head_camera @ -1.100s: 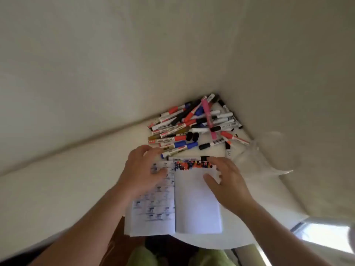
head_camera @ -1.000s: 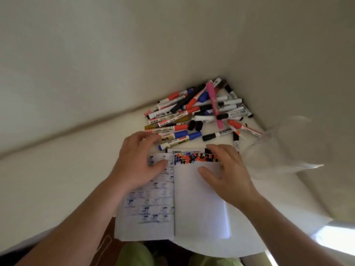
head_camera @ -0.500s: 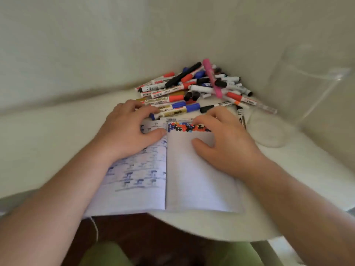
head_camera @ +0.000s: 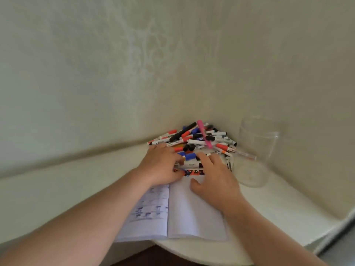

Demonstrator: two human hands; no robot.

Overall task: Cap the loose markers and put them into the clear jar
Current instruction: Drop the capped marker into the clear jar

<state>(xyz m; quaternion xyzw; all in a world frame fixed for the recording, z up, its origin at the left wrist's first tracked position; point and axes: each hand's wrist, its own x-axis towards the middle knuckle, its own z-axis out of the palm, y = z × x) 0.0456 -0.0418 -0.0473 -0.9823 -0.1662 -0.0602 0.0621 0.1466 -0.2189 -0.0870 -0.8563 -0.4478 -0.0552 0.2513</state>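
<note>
Both hands, left (head_camera: pixel 161 166) and right (head_camera: pixel 215 179), lie with fingers spread on the notebook (head_camera: pixel 192 214), touching the markers (head_camera: pixel 196 139) piled in the wall corner. The jar (head_camera: pixel 255 150) stands right, near the surface (head_camera: pixel 278 208) edge. Labels unreadable.

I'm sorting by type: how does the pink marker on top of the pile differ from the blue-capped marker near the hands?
The pink marker is pink along its whole visible length; the blue-capped marker has a pale barrel with only its cap blue. The pink marker lies on top of the pile, pointing toward the wall corner; the blue-capped marker lies at the pile's near edge, crosswise, between the left hand and right hand. Neither is in the clear jar.
</note>
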